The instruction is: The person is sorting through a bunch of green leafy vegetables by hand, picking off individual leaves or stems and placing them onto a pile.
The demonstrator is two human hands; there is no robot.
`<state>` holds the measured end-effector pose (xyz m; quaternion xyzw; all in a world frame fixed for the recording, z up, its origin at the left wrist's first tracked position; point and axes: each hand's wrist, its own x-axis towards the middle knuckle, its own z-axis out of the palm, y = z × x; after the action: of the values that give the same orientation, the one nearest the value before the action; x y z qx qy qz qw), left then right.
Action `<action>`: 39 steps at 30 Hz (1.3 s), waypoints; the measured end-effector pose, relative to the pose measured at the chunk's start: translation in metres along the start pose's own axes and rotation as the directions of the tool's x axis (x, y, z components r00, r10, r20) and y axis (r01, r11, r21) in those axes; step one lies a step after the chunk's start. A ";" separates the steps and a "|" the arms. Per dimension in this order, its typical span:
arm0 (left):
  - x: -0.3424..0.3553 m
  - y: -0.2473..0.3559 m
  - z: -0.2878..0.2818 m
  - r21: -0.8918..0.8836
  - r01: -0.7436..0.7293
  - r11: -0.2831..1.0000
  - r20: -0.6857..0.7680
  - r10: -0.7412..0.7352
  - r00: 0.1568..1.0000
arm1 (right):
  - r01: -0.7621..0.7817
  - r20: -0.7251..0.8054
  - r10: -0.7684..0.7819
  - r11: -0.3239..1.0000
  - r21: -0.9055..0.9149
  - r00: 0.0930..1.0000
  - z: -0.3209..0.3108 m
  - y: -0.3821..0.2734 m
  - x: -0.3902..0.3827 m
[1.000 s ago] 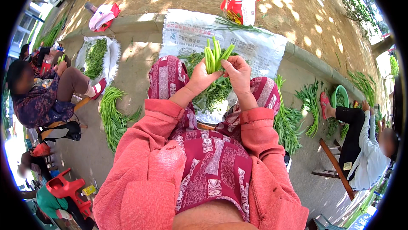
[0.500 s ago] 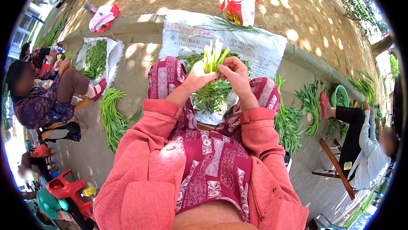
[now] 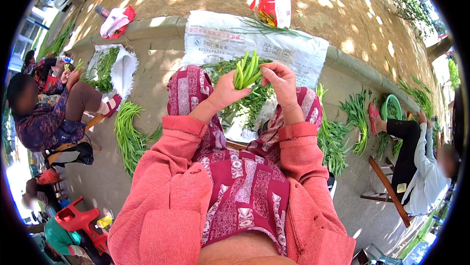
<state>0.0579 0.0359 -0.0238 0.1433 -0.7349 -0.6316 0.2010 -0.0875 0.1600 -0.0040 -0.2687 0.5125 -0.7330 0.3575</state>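
Observation:
My left hand (image 3: pixel 226 90) is closed round a small bunch of green stems (image 3: pixel 248 68), which points up and away from me above my knees. Close by on its right, my right hand (image 3: pixel 280 81) pinches with thumb and forefinger at the side of the bunch, seemingly on a green stem; the fingertips partly hide it. Under both hands, between my knees, lies a heap of loose green leaves (image 3: pixel 242 111). It rests on a white woven sack (image 3: pixel 210 35) spread over the ground and against the kerb.
Long-stemmed greens (image 3: pixel 128 140) lie at my left, and leafy greens (image 3: pixel 334 145) at my right. A red-and-white bag (image 3: pixel 276 10) stands beyond the kerb (image 3: pixel 352 69). Seated people work at both sides; a green basin (image 3: pixel 391 108) and a red stool (image 3: pixel 78 218) stand near them.
My right hand has drawn slightly right, away from my left hand. The bunch now leans more to the right, with green ends up instead of pale ones.

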 end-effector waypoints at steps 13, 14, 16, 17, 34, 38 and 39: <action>-0.001 -0.003 -0.003 0.153 -0.036 0.988 0.035 0.031 0.999 | -0.034 0.027 0.034 0.999 -0.017 0.999 0.000 0.001 0.000; -0.001 -0.002 -0.003 0.168 -0.029 0.985 0.039 0.023 0.999 | -0.040 0.022 0.041 0.999 -0.009 0.999 -0.001 0.002 0.000; 0.000 0.000 -0.002 0.129 -0.026 0.991 -0.001 0.026 1.000 | -0.054 0.014 0.054 0.999 0.007 0.998 -0.002 0.004 0.001; 0.002 0.007 0.001 0.074 -0.026 0.997 -0.048 0.029 0.998 | -0.064 -0.044 0.068 0.994 0.091 0.997 0.002 0.000 0.000; 0.012 0.005 -0.012 -0.433 0.076 0.898 -0.397 -0.265 0.879 | 0.046 0.168 0.076 0.783 -0.621 0.983 0.046 0.038 -0.017; 0.013 0.005 -0.008 -0.442 0.066 0.895 -0.418 -0.270 0.867 | 0.034 0.152 0.080 0.777 -0.629 0.985 0.053 0.041 -0.020; 0.013 0.005 -0.007 -0.443 0.060 0.894 -0.424 -0.268 0.865 | 0.034 0.161 0.087 0.778 -0.627 0.983 0.053 0.040 -0.019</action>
<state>0.0502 0.0243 -0.0164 0.3107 -0.4964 -0.7337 0.3446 -0.0259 0.1372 -0.0253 -0.4302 0.6964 -0.4880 0.3030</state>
